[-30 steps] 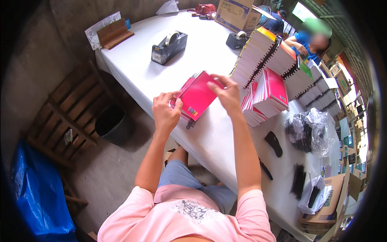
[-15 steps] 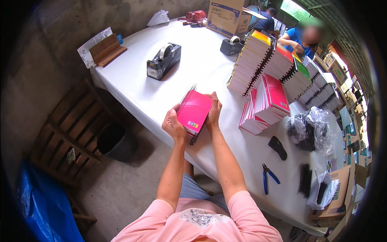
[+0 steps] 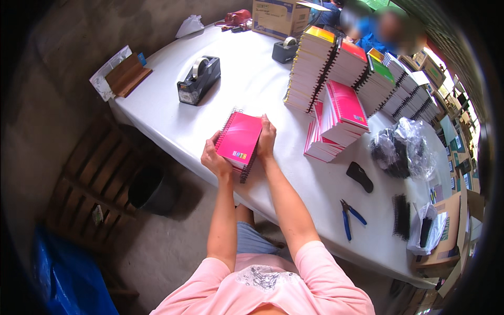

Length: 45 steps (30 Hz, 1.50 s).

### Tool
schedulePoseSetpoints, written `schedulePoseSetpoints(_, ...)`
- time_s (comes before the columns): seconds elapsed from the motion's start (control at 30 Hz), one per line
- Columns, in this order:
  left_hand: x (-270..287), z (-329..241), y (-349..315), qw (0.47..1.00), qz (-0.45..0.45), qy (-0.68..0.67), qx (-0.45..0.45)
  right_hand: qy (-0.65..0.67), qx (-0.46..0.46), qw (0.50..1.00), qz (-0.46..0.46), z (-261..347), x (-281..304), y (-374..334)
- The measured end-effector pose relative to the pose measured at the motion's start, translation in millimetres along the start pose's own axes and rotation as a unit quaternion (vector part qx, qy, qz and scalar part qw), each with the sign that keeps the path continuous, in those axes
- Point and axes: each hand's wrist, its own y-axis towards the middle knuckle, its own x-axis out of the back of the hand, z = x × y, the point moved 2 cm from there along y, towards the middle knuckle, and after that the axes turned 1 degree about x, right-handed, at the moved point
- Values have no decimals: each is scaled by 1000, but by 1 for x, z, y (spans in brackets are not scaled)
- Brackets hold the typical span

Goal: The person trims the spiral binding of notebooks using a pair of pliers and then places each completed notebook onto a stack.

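Between my hands is a small stack of pink spiral notebooks [image 3: 239, 137], close to the table's near edge. Coils show along its left side and at its lower right corner. My left hand [image 3: 214, 157] grips the left edge, thumb toward the cover. Around the right edge is my right hand [image 3: 267, 136], its fingers partly hidden behind the stack. To the right, more pink notebooks [image 3: 342, 113] are piled in two leaning stacks. Beyond them stand tall stacks of notebooks with yellow [image 3: 310, 71], red and green covers.
On the white-covered table [image 3: 252, 86] are two tape dispensers [image 3: 199, 81], blue-handled cutters [image 3: 350, 219], a black object [image 3: 360, 177], a plastic bag [image 3: 401, 149] and black binding coils [image 3: 401, 216]. A cardboard box [image 3: 278, 18] stands at the back, near other people. A dark bin [image 3: 152, 189] sits below left.
My view has shifted slightly, so the table's things sit a little differently in the picture. Both hands still hold the pink notebooks, with little change in grip.
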Motion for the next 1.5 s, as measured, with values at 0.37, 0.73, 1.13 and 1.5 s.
schedulePoseSetpoints(0.37,53,-31,0,961,-163,16,-223,-458,436,756,-170,184,109,21)
schedulePoseSetpoints(0.73,-55,-126,-85,878,207,84,-422,-340,-89,929,112,207,212,93)
schedulePoseSetpoints(1.13,-171,-92,-108,790,450,282,-307,-307,-68,948,50,218,224,92)
schedulePoseSetpoints(1.5,-130,-159,-117,829,524,85,-177,-177,90,977,78,238,215,-87)
